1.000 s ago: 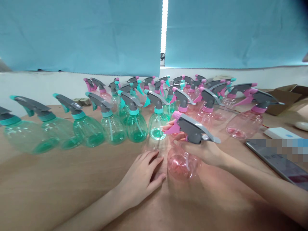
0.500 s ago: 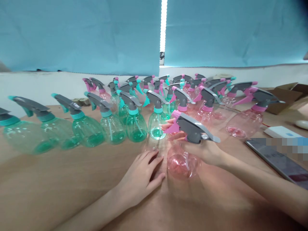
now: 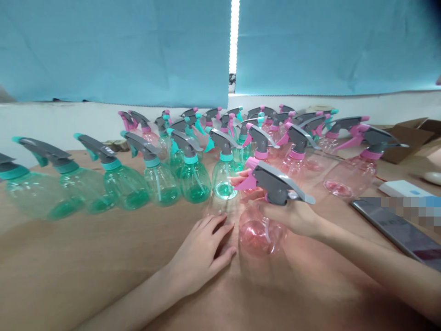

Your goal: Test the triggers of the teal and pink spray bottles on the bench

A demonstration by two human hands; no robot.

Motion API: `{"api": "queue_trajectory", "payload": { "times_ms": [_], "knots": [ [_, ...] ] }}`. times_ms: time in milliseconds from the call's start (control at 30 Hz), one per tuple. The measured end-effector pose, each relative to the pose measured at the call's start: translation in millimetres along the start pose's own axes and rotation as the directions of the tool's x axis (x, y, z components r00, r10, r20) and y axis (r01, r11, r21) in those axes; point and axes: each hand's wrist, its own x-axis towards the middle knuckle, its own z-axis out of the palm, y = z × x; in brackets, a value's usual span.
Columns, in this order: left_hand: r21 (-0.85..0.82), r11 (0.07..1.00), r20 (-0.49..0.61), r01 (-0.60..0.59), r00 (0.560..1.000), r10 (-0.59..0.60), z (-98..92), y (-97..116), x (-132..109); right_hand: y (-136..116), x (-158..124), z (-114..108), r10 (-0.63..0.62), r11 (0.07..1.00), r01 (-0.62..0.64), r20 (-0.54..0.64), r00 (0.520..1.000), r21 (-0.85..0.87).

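A clear pink spray bottle (image 3: 255, 234) with a grey and pink trigger head (image 3: 272, 181) stands at the front of the wooden table, tilted slightly in the view. My right hand (image 3: 296, 216) is closed around its neck, just under the head; its fingertips show on the far side, behind the pink trigger. My left hand (image 3: 208, 250) lies palm down on the table to the left of this bottle, fingers stretched and apart, touching no bottle. Just beyond it stands a green spray bottle (image 3: 225, 184) with a teal collar.
Green spray bottles (image 3: 127, 186) line up to the left, and pink ones (image 3: 351, 177) stand at right. Several more crowd behind. At the right edge lie a phone (image 3: 392, 230), a white box (image 3: 403, 188) and an open cardboard box (image 3: 409, 138). A blue blind (image 3: 113, 50) hangs behind.
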Motion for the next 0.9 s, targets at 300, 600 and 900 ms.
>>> {"api": "queue_trajectory", "payload": {
  "times_ms": [300, 600, 900],
  "knots": [
    [0.010, 1.000, -0.006, -0.003, 1.000, 0.003, 0.9, -0.3, -0.2, -2.2, 0.6, -1.2, 0.053, 0.999, -0.053, 0.004, 0.999, -0.007],
    [0.020, 1.000, -0.010, -0.010, 1.000, 0.010, -0.2, -1.0, 0.4, 2.3, 0.9, -5.0, -0.012, 1.000, 0.012, 0.031, 0.999, 0.017],
    [-0.061, 0.998, -0.042, -0.004, 0.999, 0.002, -3.5, -1.2, 1.1, -7.0, 2.5, -11.1, -0.014, 0.999, 0.010, -0.083, 0.996, -0.041]
  ]
}}
